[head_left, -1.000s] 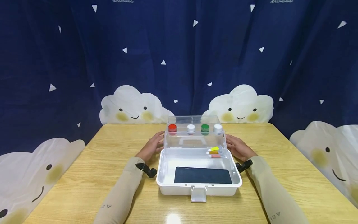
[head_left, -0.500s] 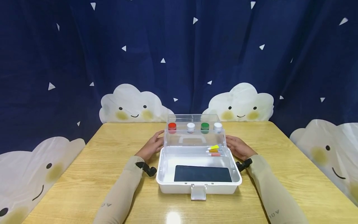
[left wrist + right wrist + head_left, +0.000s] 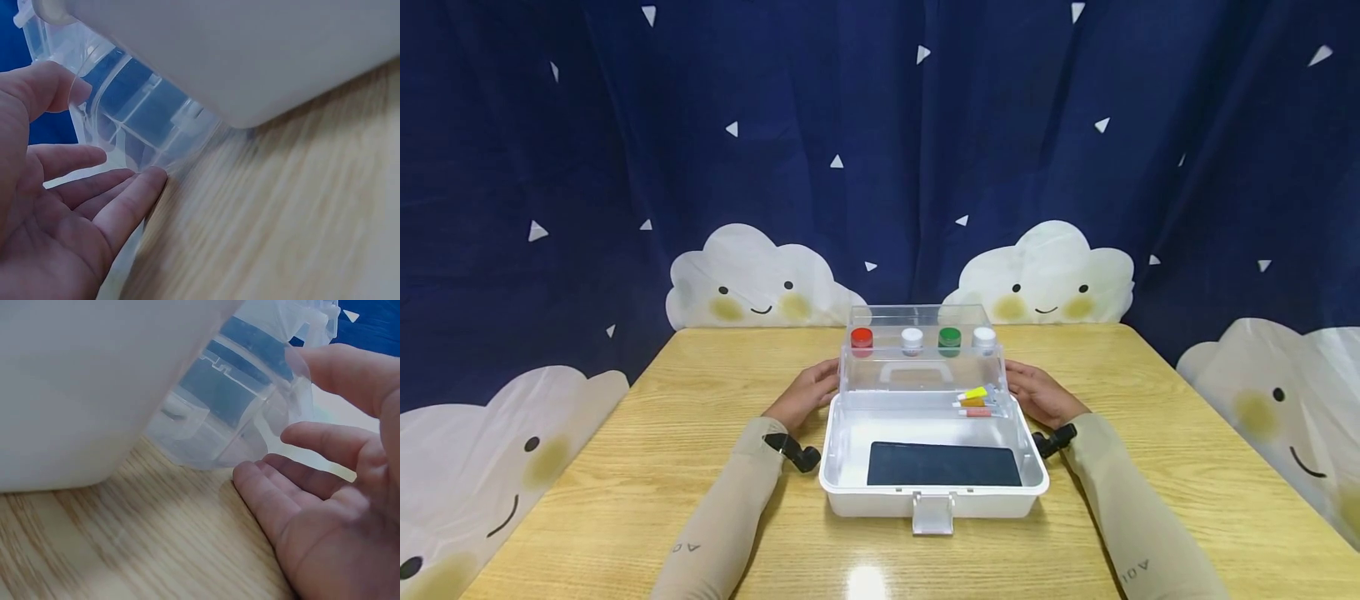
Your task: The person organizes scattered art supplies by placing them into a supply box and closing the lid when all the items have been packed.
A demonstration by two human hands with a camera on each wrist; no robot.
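Observation:
A white storage box [image 3: 887, 504] stands opened on the table, its clear plastic lid [image 3: 867, 379] tilted back behind it. Small jars with a red cap [image 3: 862, 338], white caps [image 3: 912, 338] and a green cap [image 3: 950, 338] stand in a row at the lid. Yellow [image 3: 976, 392], orange [image 3: 973, 403] and pink [image 3: 977, 412] tubes lie below them on the right. My left hand [image 3: 69, 219] is at the lid's left side, thumb and fingertips against the clear plastic. On the other side, my right hand [image 3: 337, 500] touches the lid likewise, fingers loosely extended.
A flat dark panel [image 3: 943, 465] lies in the front of the box. The white latch [image 3: 932, 515] hangs down at its front. Around it spreads the wooden table [image 3: 700, 467]; a dark blue curtain [image 3: 880, 150] with cloud prints hangs behind.
The left hand's fingertips have shifted slightly down beside the lid. The whole view has drifted up a little; box, lid, jars and right hand otherwise keep their places.

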